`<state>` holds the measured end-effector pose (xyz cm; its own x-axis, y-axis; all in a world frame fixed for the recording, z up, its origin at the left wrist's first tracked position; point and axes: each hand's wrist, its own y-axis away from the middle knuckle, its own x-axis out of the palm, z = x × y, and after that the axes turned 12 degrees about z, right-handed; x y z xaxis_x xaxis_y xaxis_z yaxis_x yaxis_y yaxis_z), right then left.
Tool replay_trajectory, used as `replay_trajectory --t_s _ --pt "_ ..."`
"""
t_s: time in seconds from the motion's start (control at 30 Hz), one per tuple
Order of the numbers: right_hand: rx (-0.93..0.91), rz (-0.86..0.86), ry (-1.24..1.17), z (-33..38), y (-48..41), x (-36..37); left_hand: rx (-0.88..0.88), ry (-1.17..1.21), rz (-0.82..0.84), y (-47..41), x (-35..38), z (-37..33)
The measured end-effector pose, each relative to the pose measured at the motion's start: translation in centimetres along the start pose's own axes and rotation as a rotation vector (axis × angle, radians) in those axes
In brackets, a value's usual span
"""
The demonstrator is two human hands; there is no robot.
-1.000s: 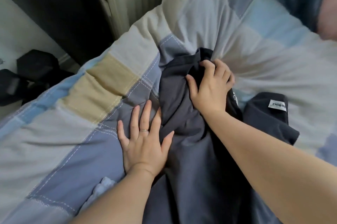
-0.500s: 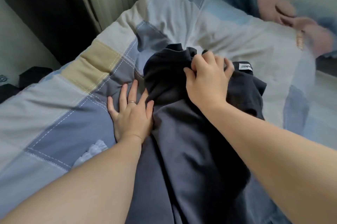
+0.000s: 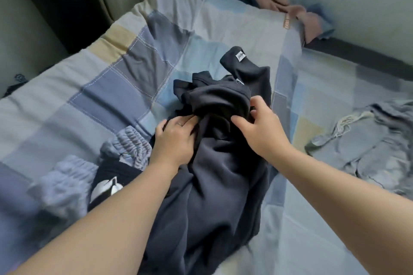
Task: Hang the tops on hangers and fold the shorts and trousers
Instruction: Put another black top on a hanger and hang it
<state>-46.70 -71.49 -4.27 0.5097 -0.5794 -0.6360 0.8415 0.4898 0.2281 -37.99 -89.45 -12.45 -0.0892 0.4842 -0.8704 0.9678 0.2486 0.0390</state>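
A dark navy garment [image 3: 214,185] lies bunched in the middle of the bed, with a white label on a flap at its far end. My left hand [image 3: 176,140] lies on its left side, fingertips tucked under a fold of the cloth. My right hand [image 3: 259,127] grips the bunched upper part, fingers curled round the fabric. A light blue garment with elastic gathers [image 3: 125,149] sits to the left of my left arm. Beside it a black piece with a white print [image 3: 109,185] shows partly under my forearm.
A patchwork quilt in blue, grey and beige [image 3: 111,87] covers the bed. A grey-blue garment with a drawstring [image 3: 366,140] lies at the right. Pink and blue cloth [image 3: 290,8] is heaped at the far edge by the wall. A dark gap runs along the left.
The view has swung right and the garment now lies further right on the quilt. My left hand went from flat on the quilt to tucked into the dark cloth. My right hand still grips it.
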Motion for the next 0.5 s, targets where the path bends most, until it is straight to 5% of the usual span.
replay_trajectory --t_s 0.13,0.27,0.5 --pt "0.085 0.103 0.002 -1.2 6.2 -1.6 -0.087 0.024 0.066 5.7 0.2 -2.9" --pt "0.134 0.238 -0.009 -1.3 11.7 -3.0 -0.165 0.068 0.304 11.9 -1.1 -6.7" --pt "0.187 0.384 -0.087 0.6 22.7 -7.8 -0.52 0.433 0.615 23.8 -5.1 -17.1"
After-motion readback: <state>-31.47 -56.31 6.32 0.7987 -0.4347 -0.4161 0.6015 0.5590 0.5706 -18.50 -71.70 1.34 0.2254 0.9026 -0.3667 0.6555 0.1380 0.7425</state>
